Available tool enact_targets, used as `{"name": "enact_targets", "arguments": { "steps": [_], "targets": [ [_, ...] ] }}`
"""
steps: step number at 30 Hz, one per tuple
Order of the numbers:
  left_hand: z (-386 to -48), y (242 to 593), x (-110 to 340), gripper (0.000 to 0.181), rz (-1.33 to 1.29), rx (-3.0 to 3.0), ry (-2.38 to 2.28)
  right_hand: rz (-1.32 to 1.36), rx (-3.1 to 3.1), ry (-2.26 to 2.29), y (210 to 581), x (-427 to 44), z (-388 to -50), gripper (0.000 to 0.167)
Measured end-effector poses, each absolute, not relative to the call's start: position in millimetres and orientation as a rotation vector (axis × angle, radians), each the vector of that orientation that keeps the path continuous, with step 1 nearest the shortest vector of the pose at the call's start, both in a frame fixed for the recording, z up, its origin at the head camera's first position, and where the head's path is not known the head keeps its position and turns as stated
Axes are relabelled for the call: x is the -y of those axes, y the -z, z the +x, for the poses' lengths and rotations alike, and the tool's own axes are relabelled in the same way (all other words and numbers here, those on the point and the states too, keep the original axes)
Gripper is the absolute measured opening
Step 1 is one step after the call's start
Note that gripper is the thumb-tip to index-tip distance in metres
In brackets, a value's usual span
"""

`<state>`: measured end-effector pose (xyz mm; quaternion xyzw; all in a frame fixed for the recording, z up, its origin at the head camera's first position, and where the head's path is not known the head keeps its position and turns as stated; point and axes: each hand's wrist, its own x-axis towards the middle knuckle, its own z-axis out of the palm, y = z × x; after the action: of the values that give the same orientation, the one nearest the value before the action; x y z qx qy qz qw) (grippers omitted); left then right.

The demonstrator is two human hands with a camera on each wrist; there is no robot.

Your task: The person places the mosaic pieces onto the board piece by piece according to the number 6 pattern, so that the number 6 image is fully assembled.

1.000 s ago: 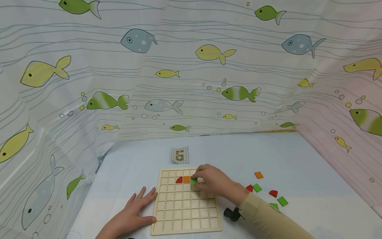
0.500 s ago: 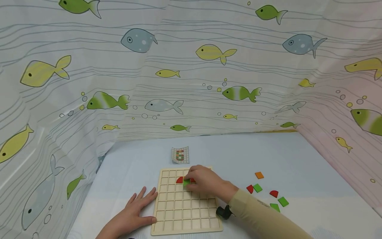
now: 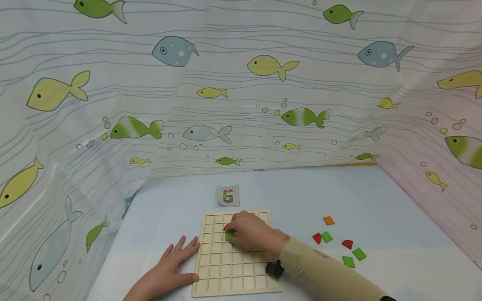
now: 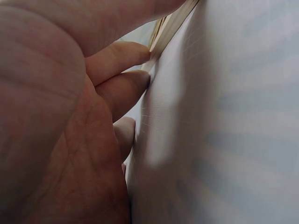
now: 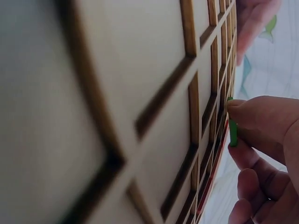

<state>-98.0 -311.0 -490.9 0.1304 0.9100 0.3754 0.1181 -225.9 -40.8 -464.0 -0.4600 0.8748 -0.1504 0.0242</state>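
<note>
One green tile [image 3: 229,235] is pinched in the right grip [image 3: 246,230], on or just above the grid board [image 3: 215,284], lower centre of the frame. Looks light and stiff to me, best taken by opposite edges. The left grip [image 3: 169,265], fingers spread, touches the board.

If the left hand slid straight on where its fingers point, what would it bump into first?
The left hand would probably bump into the wooden board first. The board's left edge is right at the fingertips, though I can't be sure whether they all touch it.
</note>
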Motion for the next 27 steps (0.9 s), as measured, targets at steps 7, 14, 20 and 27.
{"name": "enact_targets", "arguments": {
  "steps": [7,14,20,27],
  "targets": [
    [-98.8,488.2,310.0,0.087,0.402,-2.684,-1.059,-1.456,-2.706,0.404,466.4,44.3,-225.6,0.018],
    [-97.7,488.4,310.7,0.086,0.423,-2.692,-1.064,-1.459,-2.699,0.400,465.8,46.2,-223.0,0.017],
    [-97.9,489.1,312.2,0.086,0.425,-2.694,-1.061,-1.465,-2.698,0.408,465.8,47.1,-222.4,0.016],
    [-98.9,488.9,312.2,0.087,0.408,-2.660,-1.078,-1.494,-2.700,0.376,466.3,46.3,-222.2,0.011]
  ]
}}
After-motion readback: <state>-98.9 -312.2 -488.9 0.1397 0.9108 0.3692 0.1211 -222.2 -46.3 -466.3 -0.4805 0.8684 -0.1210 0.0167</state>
